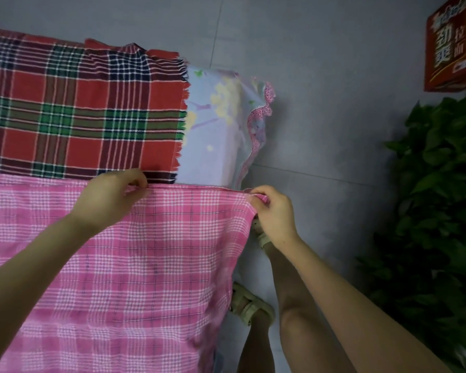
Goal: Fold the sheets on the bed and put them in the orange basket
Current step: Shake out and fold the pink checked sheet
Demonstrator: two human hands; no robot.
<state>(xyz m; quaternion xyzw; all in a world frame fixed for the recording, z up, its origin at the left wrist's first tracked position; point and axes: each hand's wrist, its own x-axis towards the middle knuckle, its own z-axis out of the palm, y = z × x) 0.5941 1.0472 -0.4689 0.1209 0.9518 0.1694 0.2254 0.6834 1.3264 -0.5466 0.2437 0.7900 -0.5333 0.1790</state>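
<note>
A pink checked sheet hangs in front of me, stretched along its top edge. My left hand pinches that edge near the middle. My right hand grips the sheet's right top corner, fingers curled round the cloth. Beyond it a red, green and navy plaid sheet lies spread flat on the bed. The bed's pale lilac floral cover shows at the plaid sheet's right end. The orange basket is out of view.
Grey tiled floor lies right of the bed. A leafy green plant stands at the right edge, with a red cardboard box above it. My legs and beige sandals are below the sheet's right edge.
</note>
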